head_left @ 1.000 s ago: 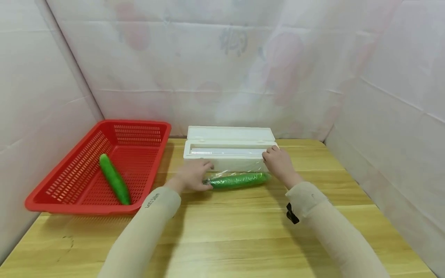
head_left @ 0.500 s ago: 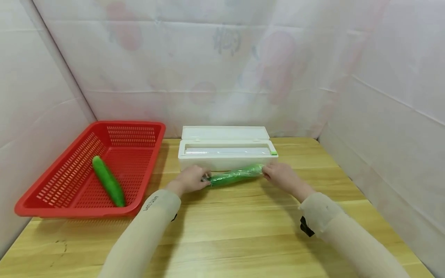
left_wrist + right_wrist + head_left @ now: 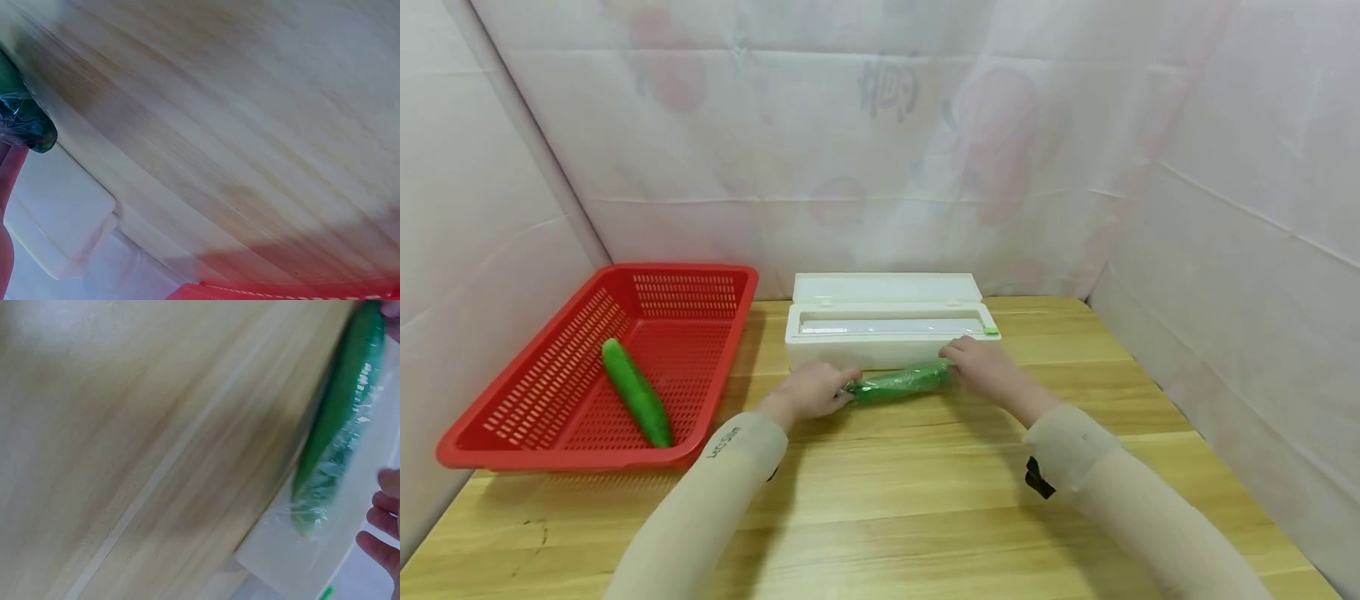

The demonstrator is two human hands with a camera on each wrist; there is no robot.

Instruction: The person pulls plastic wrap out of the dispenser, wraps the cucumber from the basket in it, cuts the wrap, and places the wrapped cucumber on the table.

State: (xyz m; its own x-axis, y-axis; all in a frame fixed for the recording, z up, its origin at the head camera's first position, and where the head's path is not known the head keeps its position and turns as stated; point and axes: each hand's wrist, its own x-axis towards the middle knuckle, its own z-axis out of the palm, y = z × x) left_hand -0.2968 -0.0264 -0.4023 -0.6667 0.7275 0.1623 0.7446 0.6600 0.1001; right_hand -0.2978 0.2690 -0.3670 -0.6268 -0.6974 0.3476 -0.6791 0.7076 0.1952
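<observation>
A green cucumber [image 3: 901, 385] in clear cling film lies crosswise, close in front of a white cling film dispenser [image 3: 865, 353]. At its left end my left hand [image 3: 811, 390] pinches it between thumb and fingers. My right hand [image 3: 988, 375] is over its right end and hides that tip in the head view. Seen from the right wrist, the fingers [image 3: 380, 550] are spread and apart from the cucumber [image 3: 340, 419], whose film looks loose and wrinkled at the tip. The left wrist view shows just the wrapped end [image 3: 28, 122].
The dispenser's lid [image 3: 887, 287] stands raised, with a film roll [image 3: 891, 326] inside and a green slider [image 3: 991, 331] at its right. To the left a red basket [image 3: 741, 333] holds another, unwrapped cucumber [image 3: 636, 393]. Fabric walls [image 3: 880, 167] enclose the wooden table [image 3: 887, 517].
My right hand came down from the dispenser's right end, where film stretched to the cucumber, to the cucumber's right tip, then moved slightly left and up. My left hand stayed at the left end.
</observation>
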